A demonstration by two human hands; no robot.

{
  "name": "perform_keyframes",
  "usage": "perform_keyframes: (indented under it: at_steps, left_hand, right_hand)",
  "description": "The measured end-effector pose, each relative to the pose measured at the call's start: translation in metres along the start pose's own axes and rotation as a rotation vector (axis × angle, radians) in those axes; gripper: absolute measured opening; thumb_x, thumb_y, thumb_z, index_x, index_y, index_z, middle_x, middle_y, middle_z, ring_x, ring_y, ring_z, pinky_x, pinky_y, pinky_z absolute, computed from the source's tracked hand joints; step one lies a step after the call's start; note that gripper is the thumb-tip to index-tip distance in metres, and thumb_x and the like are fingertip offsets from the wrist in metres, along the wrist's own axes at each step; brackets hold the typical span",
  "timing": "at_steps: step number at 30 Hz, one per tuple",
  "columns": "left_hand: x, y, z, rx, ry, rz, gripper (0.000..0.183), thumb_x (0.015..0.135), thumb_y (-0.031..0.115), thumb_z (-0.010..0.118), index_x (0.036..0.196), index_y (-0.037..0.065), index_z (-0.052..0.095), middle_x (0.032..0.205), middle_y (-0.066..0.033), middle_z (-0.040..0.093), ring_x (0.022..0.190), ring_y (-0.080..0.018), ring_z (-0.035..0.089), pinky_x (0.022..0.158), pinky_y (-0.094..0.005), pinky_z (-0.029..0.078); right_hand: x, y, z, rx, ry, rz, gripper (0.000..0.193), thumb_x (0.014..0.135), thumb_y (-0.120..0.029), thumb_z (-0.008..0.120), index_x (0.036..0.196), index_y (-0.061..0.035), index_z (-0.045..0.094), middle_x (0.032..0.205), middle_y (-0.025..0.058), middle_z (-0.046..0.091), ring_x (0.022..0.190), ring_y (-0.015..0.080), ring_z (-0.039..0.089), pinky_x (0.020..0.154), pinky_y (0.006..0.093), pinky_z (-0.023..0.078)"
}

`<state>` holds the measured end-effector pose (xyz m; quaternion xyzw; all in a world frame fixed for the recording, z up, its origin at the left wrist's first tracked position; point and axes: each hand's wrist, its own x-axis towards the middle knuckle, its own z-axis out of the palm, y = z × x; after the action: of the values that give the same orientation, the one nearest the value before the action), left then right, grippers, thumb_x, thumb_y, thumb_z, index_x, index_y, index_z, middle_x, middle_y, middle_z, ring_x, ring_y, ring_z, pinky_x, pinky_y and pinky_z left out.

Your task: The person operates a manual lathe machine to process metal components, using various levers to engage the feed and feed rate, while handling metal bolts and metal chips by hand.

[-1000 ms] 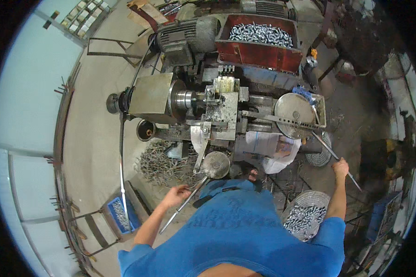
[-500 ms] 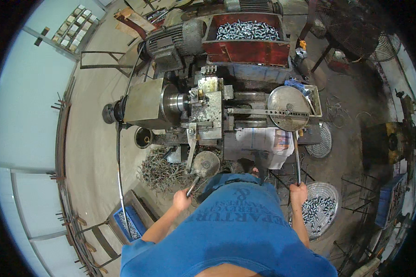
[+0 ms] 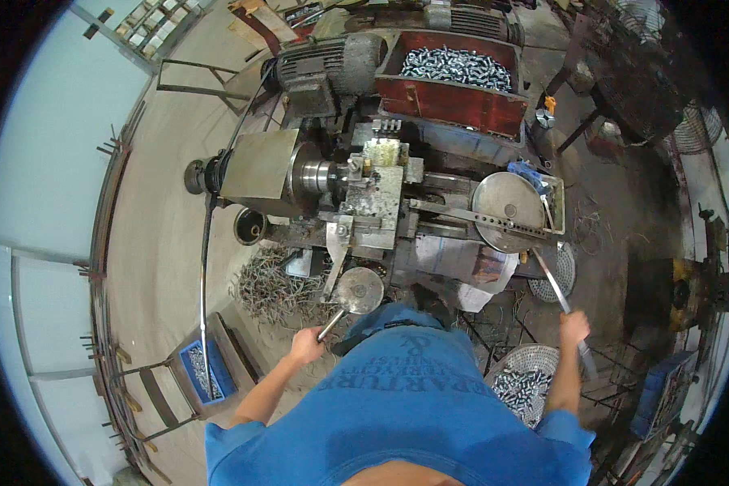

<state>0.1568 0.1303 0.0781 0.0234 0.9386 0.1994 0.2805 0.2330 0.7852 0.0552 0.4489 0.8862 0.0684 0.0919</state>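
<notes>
A blue shirt [image 3: 397, 405] is filling the near middle, hiding whatever is lying beneath it. Near right, the person's right forearm [image 3: 564, 385] is covering part of a round perforated basket [image 3: 543, 356] that is holding shiny metal pieces. Near left, a long rod [image 3: 204, 300] is running down across a blue crate [image 3: 216, 374] of small parts.

The left hand [image 3: 306, 346] is gripping a short lever [image 3: 330, 326], fingers curling around its near end; the lever is leading to a small disc [image 3: 359, 291]. The right hand [image 3: 574, 326] is grasping a long lever [image 3: 552, 279], fingers wrapping round it, below a large disc [image 3: 502, 194]. That lever's near tip is blurring past the fist.

Farther on, a tangled heap of metal scrap [image 3: 271, 287] is lying left of the small disc, and a pale sheet [image 3: 449, 255] is hanging under the machine [image 3: 373, 202]. I'm not making out what its cutting area is holding. Beyond, a motor [image 3: 332, 65] is standing beside a red bin [image 3: 454, 107] of shiny pieces. The far right is sinking into shadow.
</notes>
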Motion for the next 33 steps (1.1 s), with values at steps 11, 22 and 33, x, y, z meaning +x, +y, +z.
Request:
perform_keyframes:
  at_steps: [11,22,33]
  left_hand:
    - [0.059,-0.077,-0.038,-0.735,0.007,-0.117,0.034,0.082,0.022,0.062,0.103,-0.005,0.058,0.087,-0.0090,0.065,0.078,-0.0145,0.061,0.068,-0.0293,0.048]
    - [0.220,-0.163,-0.059,0.439,0.186,0.146,0.038,0.081,0.035,0.056,0.102,0.003,0.054,0.087,-0.0179,0.062,0.074,-0.0362,0.061,0.063,-0.0446,0.049]
    - [0.245,-0.181,0.000,0.406,0.354,0.115,0.031,0.078,0.034,0.056,0.086,0.004,0.057,0.072,-0.0115,0.063,0.063,-0.0303,0.063,0.055,-0.0413,0.050]
  right_hand:
    - [-0.038,-0.087,0.009,0.292,0.315,-0.224,0.071,0.059,-0.019,0.059,0.125,0.0028,0.043,0.130,0.0248,0.040,0.120,0.0371,0.039,0.101,0.0461,0.028]
    - [-0.193,-0.064,0.024,0.428,-0.229,-0.107,0.040,0.057,-0.024,0.061,0.092,-0.0053,0.068,0.088,0.0185,0.065,0.083,0.0319,0.063,0.077,0.0356,0.050]
    - [-0.171,-0.080,-0.045,0.444,-0.235,-0.306,0.032,0.060,-0.016,0.059,0.088,-0.0049,0.067,0.078,0.0183,0.063,0.074,0.0336,0.062,0.069,0.0383,0.050]
